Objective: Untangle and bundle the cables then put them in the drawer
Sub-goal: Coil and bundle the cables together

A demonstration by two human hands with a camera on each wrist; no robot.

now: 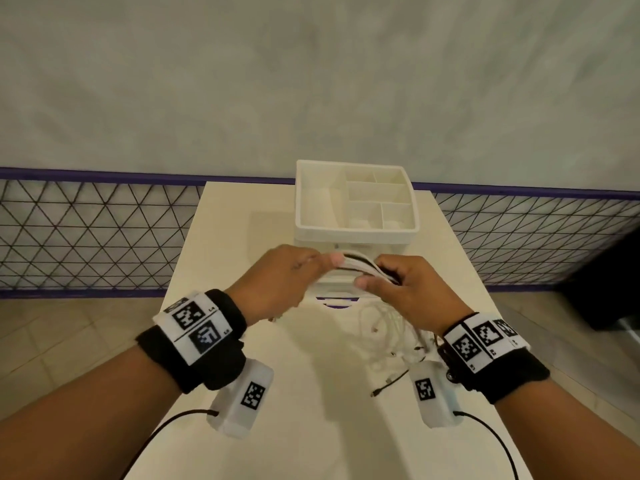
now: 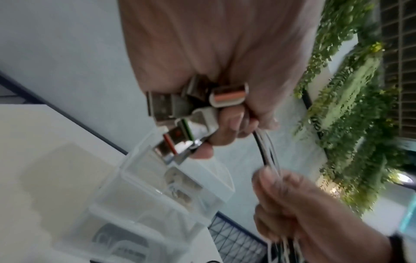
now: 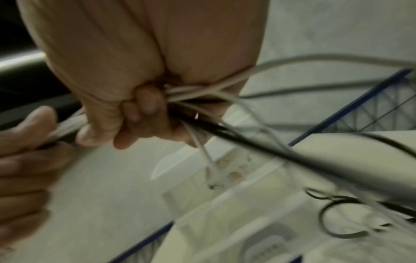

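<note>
A bunch of white and black cables (image 1: 360,263) is stretched between my two hands above the table, just in front of the white drawer unit (image 1: 356,233). My left hand (image 1: 322,261) grips the end with several USB plugs (image 2: 184,113), fingers curled round them. My right hand (image 1: 374,277) is closed in a fist round the same strands (image 3: 186,94). From that fist the loose cable tails (image 1: 388,337) hang to the table in a tangle. The unit's front is mostly hidden behind my hands.
The unit's top is an open tray with several compartments (image 1: 356,195). It stands at the far middle of the white table (image 1: 277,427). A wire mesh fence (image 1: 86,233) and a pale wall lie beyond. Tiled floor borders both sides.
</note>
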